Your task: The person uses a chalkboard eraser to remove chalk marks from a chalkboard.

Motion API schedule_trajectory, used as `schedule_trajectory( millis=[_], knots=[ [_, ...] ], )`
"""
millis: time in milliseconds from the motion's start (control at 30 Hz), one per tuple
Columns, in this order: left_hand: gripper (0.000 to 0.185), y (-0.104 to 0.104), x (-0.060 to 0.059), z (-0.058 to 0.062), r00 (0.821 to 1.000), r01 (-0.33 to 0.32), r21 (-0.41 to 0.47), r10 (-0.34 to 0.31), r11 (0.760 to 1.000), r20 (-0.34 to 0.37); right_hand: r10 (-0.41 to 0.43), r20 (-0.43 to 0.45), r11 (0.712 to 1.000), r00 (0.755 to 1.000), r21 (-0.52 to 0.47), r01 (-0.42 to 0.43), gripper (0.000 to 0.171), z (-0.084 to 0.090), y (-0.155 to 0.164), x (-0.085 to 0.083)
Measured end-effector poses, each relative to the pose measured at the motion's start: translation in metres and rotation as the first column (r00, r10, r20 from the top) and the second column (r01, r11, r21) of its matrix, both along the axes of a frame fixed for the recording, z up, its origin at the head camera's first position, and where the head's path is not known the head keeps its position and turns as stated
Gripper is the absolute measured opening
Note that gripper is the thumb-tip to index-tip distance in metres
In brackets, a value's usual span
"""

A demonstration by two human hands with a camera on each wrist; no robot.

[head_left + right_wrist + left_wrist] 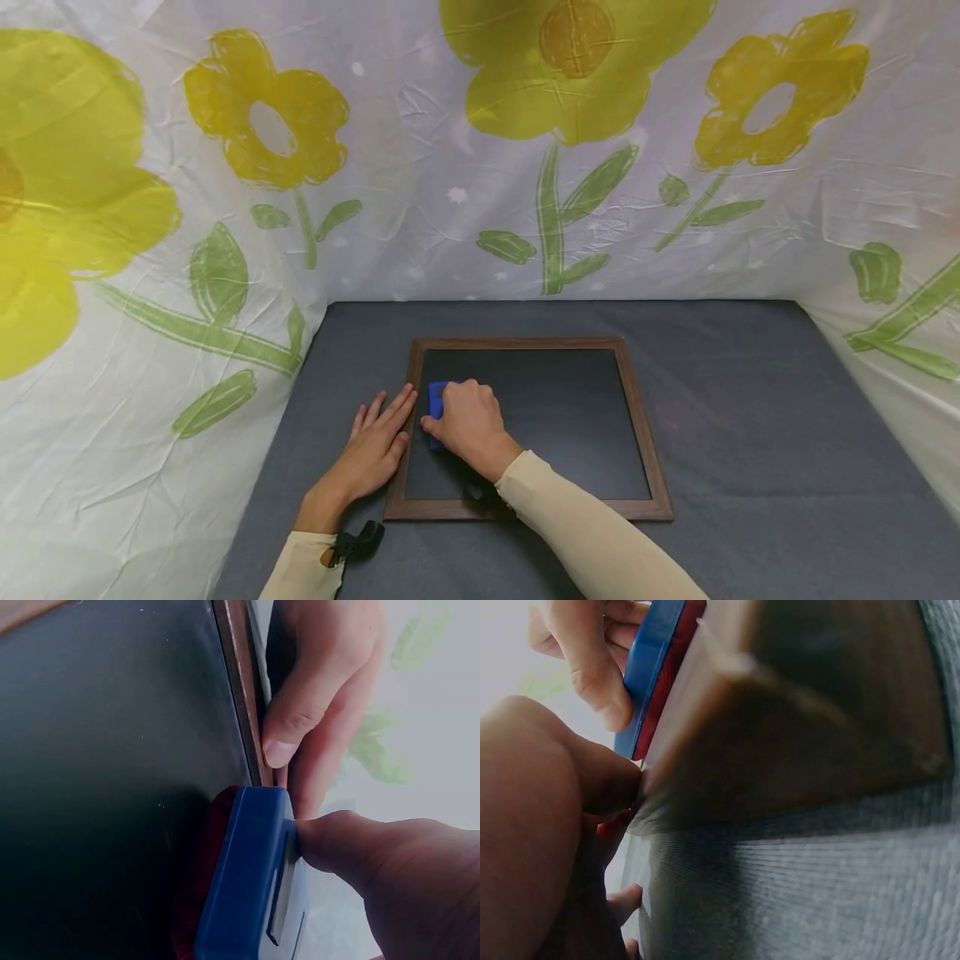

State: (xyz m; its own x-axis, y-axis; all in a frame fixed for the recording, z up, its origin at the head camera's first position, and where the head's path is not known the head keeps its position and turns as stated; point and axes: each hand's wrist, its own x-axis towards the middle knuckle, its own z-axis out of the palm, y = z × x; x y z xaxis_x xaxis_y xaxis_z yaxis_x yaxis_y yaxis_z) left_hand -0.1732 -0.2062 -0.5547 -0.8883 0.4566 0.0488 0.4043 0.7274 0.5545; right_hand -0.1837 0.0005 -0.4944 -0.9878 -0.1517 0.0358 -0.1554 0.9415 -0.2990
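Grey cloth table (750, 433), flower-printed sheet (225, 167) hung behind and at both sides.

Item: chalkboard (540, 417), dark slate in a brown wooden frame, lying flat mid-table; likely stiff, fairly light, best steadied at the frame edge.

Item: blue eraser (436, 398), hard plastic back, red felt pad beneath; likely light, rigid, taken by its long sides. Sits on the slate near the left frame rail.

Right hand (468, 425): fingers curled over the eraser, thumb against its side, forearm angled in from lower right.

Left hand (375, 446): flat, fingers straight, resting against the left frame rail, holding nothing.
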Motion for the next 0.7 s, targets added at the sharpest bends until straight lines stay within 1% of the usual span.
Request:
schedule_trajectory(
  millis=[167,333,533,700],
  knots=[
    [0.063,0.001,0.000,-0.001,1.000,-0.002,0.008,0.001,1.000,0.012,0.011,-0.001,1.000,1.000,0.006,-0.011,0.053,-0.001,0.003,0.001],
    [0.064,0.002,0.001,-0.001,1.000,0.002,0.004,-0.002,1.000,0.017,0.011,0.026,1.000,1.000,-0.007,-0.010,0.055,0.000,0.006,0.003],
    [0.065,0.002,0.001,0.001,1.000,0.001,0.007,-0.002,1.000,0.025,-0.007,0.033,1.000,0.999,-0.015,0.007,0.058,0.001,0.013,0.003],
    [0.065,0.001,0.002,0.002,1.000,0.002,0.010,-0.003,1.000,0.015,-0.029,0.035,0.999,0.999,-0.037,0.030,0.060,0.001,0.024,0.004]
  ],
)
